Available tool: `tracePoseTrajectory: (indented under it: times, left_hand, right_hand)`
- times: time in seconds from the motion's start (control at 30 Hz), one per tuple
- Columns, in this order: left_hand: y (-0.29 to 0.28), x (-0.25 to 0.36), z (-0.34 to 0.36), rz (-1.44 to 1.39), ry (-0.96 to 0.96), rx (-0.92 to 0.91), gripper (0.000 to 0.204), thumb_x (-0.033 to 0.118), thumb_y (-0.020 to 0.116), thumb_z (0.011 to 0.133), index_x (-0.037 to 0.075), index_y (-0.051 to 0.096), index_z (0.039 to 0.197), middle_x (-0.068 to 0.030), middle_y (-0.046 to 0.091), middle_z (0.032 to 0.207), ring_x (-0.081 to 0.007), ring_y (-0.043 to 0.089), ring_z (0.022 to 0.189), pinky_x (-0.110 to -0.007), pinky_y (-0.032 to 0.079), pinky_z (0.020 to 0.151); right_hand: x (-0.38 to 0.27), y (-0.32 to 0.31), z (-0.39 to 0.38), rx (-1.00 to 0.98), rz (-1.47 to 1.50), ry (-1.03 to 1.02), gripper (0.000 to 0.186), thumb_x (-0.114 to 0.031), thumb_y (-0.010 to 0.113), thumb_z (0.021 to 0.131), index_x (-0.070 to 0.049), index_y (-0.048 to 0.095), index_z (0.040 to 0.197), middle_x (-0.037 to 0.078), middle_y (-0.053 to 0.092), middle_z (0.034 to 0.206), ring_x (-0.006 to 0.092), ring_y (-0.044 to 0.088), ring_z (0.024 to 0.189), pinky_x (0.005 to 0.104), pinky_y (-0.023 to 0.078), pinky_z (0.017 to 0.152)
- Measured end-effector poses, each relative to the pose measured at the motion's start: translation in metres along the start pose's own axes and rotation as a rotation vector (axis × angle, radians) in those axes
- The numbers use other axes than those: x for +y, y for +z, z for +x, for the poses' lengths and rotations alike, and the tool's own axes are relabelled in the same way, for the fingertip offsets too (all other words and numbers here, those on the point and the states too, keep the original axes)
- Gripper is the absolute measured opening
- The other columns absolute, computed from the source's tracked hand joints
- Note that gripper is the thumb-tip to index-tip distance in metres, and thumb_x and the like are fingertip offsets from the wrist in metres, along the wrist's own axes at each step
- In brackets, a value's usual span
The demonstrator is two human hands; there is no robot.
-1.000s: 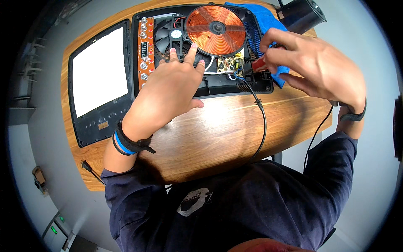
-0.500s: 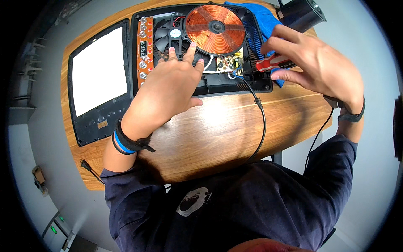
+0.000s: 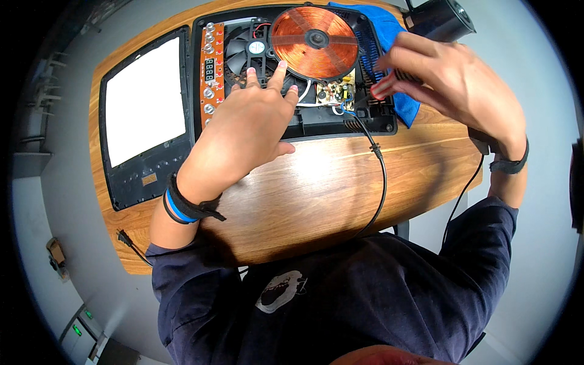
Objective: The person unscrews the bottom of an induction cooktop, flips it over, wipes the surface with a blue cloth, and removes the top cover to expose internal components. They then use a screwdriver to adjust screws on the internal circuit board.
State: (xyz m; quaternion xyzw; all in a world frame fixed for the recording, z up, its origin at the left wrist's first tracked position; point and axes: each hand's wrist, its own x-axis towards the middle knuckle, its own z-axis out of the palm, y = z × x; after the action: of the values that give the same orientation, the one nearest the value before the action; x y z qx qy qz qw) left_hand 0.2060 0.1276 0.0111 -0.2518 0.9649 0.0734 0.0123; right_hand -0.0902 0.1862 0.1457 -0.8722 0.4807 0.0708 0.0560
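Note:
An opened induction cooker base (image 3: 322,129) lies on the wooden table, its round copper coil (image 3: 304,55), black fan (image 3: 237,55), orange control board (image 3: 210,79) and small circuit board (image 3: 334,92) exposed. My left hand (image 3: 249,121) is spread palm down over the casing's near left part, fingertips by the fan and the coil's rim. At the casing's right side, my right hand (image 3: 447,85) grips a red-and-black screwdriver (image 3: 382,88) by its handle. The tool's tip is too hard to make out against the dark casing.
Left of the base lies the detached cover panel (image 3: 143,103), white inside a black frame. A blue cloth (image 3: 406,109) extends under the base's right side. A black kettle (image 3: 439,21) stands at the far right. The power cord (image 3: 384,182) runs across the table's near edge, and a plug (image 3: 124,238) rests at the left.
My right hand has turned around the screwdriver, whose handle now shows less and points differently. My left hand has stayed in place on the casing.

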Motion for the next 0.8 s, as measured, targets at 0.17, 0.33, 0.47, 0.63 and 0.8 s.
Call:
tracePoseTrajectory:
  times: [0.17, 0.33, 0.47, 0.63, 0.8]
  left_hand:
    - [-0.003, 0.003, 0.0, 0.011, -0.021, -0.015, 0.089, 0.041, 0.093, 0.083, 0.0, 0.061, 0.155, -0.0326, 0.041, 0.172, -0.0614, 0.057, 0.141, -0.053, 0.053, 0.118]
    - [-0.001, 0.002, 0.0, 0.015, -0.018, -0.013, 0.089, 0.042, 0.093, 0.084, 0.001, 0.06, 0.155, -0.0318, 0.041, 0.172, -0.0607, 0.057, 0.142, -0.053, 0.054, 0.118]
    - [-0.002, 0.003, -0.001, 0.023, -0.028, -0.009, 0.089, 0.043, 0.093, 0.084, 0.001, 0.06, 0.156, -0.0309, 0.041, 0.173, -0.0601, 0.056, 0.143, -0.053, 0.054, 0.118]
    - [-0.002, 0.003, -0.002, 0.026, -0.029, -0.009, 0.09, 0.044, 0.093, 0.084, 0.001, 0.06, 0.156, -0.03, 0.041, 0.174, -0.0598, 0.055, 0.145, -0.053, 0.054, 0.118]
    - [-0.002, 0.004, -0.001, 0.041, -0.028, -0.008, 0.089, 0.045, 0.093, 0.085, 0.002, 0.061, 0.156, -0.0294, 0.041, 0.174, -0.0598, 0.054, 0.145, -0.053, 0.054, 0.118]
  right_hand:
    - [0.003, 0.005, -0.002, 0.115, -0.007, -0.127, 0.032, -0.018, 0.079, 0.097, -0.007, 0.071, 0.126, 0.009, 0.071, 0.132, 0.0351, 0.077, 0.102, 0.0452, 0.066, 0.089]
    - [0.006, -0.002, -0.001, -0.106, 0.155, 0.044, 0.04, -0.005, 0.084, 0.086, -0.006, 0.071, 0.124, 0.008, 0.069, 0.137, 0.0348, 0.075, 0.113, 0.0462, 0.066, 0.093]
    - [0.002, 0.001, -0.004, 0.022, 0.005, -0.118, 0.037, -0.013, 0.084, 0.089, -0.007, 0.072, 0.124, 0.01, 0.073, 0.126, 0.0362, 0.077, 0.107, 0.0451, 0.066, 0.09]
    - [-0.006, 0.0, -0.008, -0.084, 0.073, 0.049, 0.037, -0.017, 0.084, 0.092, -0.007, 0.072, 0.125, 0.013, 0.078, 0.111, 0.0374, 0.078, 0.1, 0.0449, 0.064, 0.087]
    - [-0.005, -0.004, -0.013, -0.188, -0.089, 0.021, 0.03, -0.016, 0.079, 0.097, -0.007, 0.071, 0.124, 0.016, 0.077, 0.107, 0.0395, 0.076, 0.1, 0.0464, 0.061, 0.083]
